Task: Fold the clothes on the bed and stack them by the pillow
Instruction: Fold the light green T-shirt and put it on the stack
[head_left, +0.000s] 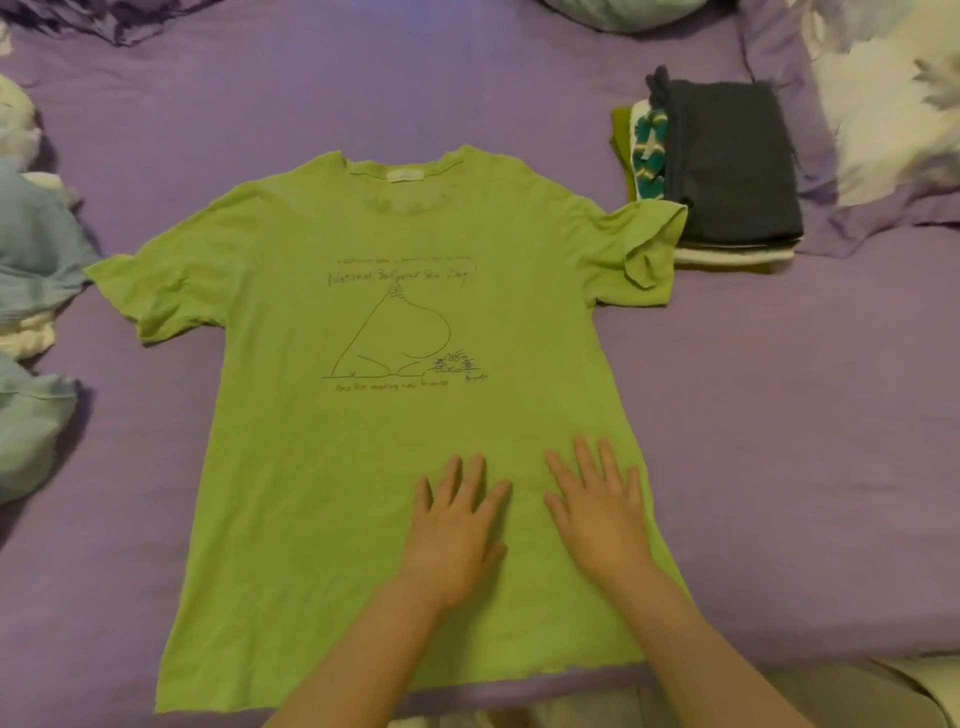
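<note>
A light green T-shirt (363, 322) with a line drawing and handwriting on its chest lies spread flat, face up, on the purple bed sheet (779, 415). Its right sleeve is crumpled and folded back on itself. My left hand (457, 525) and my right hand (602, 514) lie palm down with fingers spread on the shirt's lower part, side by side. A stack of folded clothes (727, 171), dark grey on top with teal-patterned, white and green pieces beneath, sits at the upper right beside a pillow (883, 104).
Loose unfolded clothes (31, 291) in pale blue and white are heaped along the left edge. More bedding (623, 10) lies at the top. Bare purple sheet surrounds the shirt on both sides.
</note>
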